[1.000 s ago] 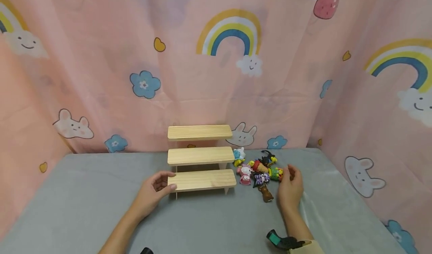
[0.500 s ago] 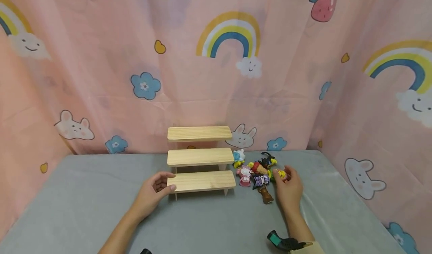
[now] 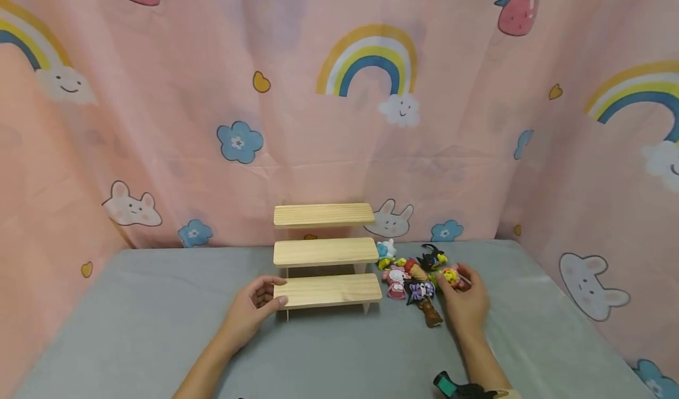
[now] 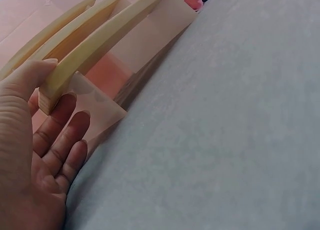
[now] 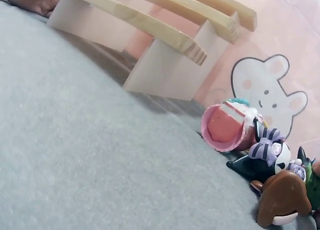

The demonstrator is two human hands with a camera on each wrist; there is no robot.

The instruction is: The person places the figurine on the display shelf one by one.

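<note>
My left hand (image 3: pixel 249 313) grips the left end of the lowest board (image 3: pixel 329 291) of a three-tier wooden display stand. In the left wrist view its thumb lies on top of that board (image 4: pixel 110 40), fingers underneath. To the right of the stand, my right hand (image 3: pixel 468 307) pinches a small green toy figurine with a yellow and red head (image 3: pixel 450 276). Around it lie a brown figurine (image 3: pixel 430 314), a purple and black one (image 3: pixel 421 291) and a pink and white one (image 3: pixel 396 282). In the right wrist view the held figurine is mostly cut off at the right edge.
Behind these lie a black figurine (image 3: pixel 432 258), a red and tan one (image 3: pixel 415 269) and a blue and white one (image 3: pixel 385 251) beside the stand. Grey cloth (image 3: pixel 159 328) covers the table. A pink printed curtain (image 3: pixel 297 169) hangs close behind the stand.
My right hand has turned and closed its fingers on the green figurine, whose yellow and red head now shows between them. The left hand keeps its grip. The head view has shifted slightly.
</note>
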